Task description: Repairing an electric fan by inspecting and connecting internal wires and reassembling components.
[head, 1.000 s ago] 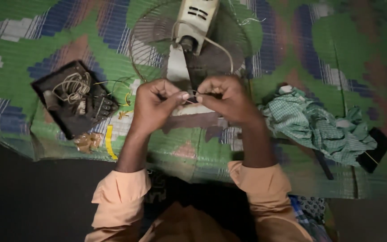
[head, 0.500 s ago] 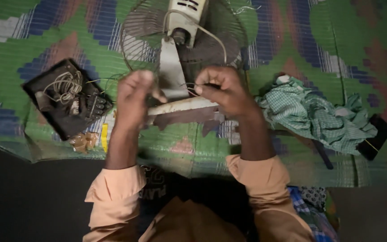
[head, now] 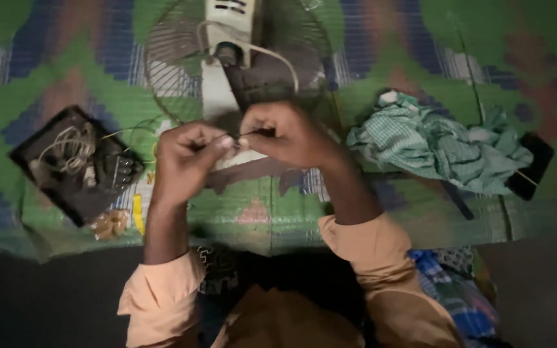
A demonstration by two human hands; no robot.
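Both hands meet above the woven mat [head: 253, 212]: the left hand [head: 185, 161] and the right hand [head: 288, 132] are each closed in a pinch on a thin wire [head: 243, 134] stretched between them, directly over the fan [head: 230, 58] lying on its back. Risk: the fine strand may snap or slip from the fingertips if pulled too hard, as the grip area is very small. A dark tray [head: 75, 164] of coiled wire lies to the left, a crumpled green cloth [head: 433, 142] to the right. The wire ends and the fan's upper part are cut off or too blurred to read
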